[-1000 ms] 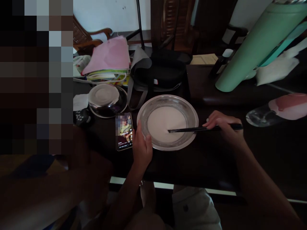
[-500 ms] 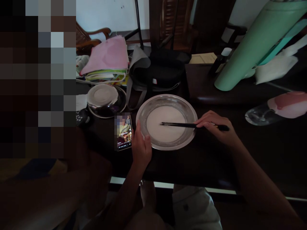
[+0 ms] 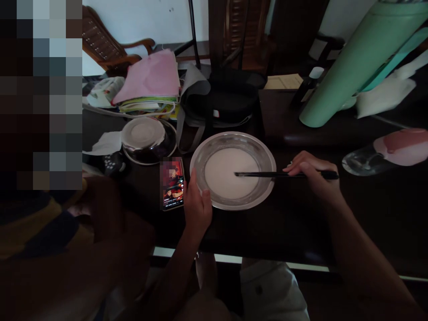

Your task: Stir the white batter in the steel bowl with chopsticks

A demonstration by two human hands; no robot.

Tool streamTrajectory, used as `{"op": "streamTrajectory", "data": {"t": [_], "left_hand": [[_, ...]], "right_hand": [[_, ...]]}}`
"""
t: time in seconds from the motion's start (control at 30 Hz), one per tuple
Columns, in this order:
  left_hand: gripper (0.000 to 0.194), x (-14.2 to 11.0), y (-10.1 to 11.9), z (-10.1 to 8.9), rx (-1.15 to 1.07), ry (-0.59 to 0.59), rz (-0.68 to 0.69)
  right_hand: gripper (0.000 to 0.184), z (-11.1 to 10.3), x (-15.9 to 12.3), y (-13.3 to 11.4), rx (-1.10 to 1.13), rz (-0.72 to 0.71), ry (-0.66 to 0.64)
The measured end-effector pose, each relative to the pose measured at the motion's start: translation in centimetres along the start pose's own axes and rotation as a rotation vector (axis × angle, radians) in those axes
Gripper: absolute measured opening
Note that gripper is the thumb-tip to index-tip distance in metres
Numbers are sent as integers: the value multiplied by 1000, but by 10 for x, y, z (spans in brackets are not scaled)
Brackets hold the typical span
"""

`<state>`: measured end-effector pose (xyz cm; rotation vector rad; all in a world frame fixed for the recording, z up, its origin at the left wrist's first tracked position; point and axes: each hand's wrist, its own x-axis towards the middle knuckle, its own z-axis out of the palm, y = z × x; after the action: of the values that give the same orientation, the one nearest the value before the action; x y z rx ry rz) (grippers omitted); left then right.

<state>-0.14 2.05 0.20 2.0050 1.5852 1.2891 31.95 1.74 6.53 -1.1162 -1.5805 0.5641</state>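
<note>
A wide steel bowl holding a white liquid sits on the dark table in front of me. My left hand grips the bowl's near-left rim, thumb over the edge. My right hand is closed on a pair of dark chopsticks, which lie nearly level with their tips in the white liquid near the bowl's middle.
A lit phone lies just left of the bowl. A smaller covered steel bowl stands behind it, then a black bag and stacked papers. A green cylinder leans at right. Another person sits at my left.
The chopstick tips slid left across the liquid, then back to the right as my right hand drew away. The phone's picture changed. My left hand stayed on the rim.
</note>
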Motion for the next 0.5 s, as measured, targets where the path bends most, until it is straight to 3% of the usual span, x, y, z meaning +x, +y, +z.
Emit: {"op": "streamTrajectory", "data": {"t": [0.17, 0.33, 0.5], "left_hand": [[65, -1, -1, 0, -19, 3, -13], [65, -1, -1, 0, -22, 1, -15], [65, -1, -3, 1, -14, 10, -16]], "right_hand": [[27, 2, 0, -2, -33, -9, -132], [33, -1, 0, -1, 8, 14, 5], [25, 1, 1, -3, -39, -16, -136]]}}
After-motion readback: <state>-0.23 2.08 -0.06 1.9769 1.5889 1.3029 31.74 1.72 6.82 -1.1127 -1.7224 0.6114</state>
